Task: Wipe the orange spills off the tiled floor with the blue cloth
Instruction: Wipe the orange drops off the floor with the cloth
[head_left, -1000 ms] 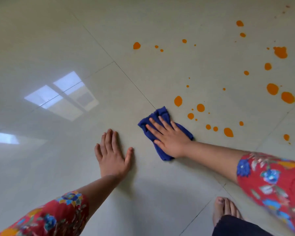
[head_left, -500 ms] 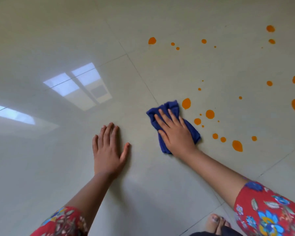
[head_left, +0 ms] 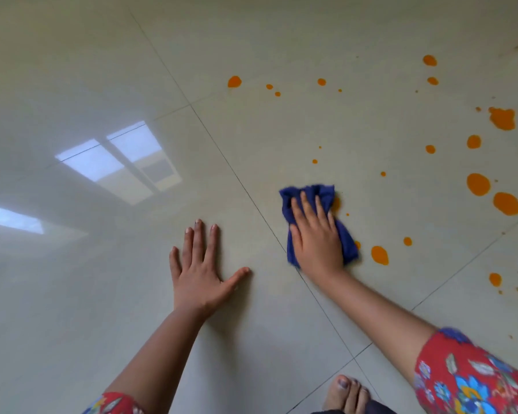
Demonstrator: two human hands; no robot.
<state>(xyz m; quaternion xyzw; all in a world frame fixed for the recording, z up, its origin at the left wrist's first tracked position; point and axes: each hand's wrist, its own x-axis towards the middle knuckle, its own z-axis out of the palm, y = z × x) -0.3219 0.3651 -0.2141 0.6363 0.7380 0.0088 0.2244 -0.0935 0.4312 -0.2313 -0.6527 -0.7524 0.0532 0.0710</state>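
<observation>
A crumpled blue cloth lies on the pale glossy tiled floor. My right hand presses flat on it with straight fingers. The cloth's right edge covers part of an orange spill. More orange spills dot the floor to the right and beyond, such as an oval blob, two large blobs and a big splat. My left hand rests flat on the floor, fingers spread, left of the cloth.
My bare foot shows at the bottom edge. Dark grout lines cross the tiles. A bright window reflection shines on the floor at left. Small orange drops lie farther away.
My right hand has slid the cloth to the right, over the orange spots that lay beside it. My left hand stays planted on the floor.
</observation>
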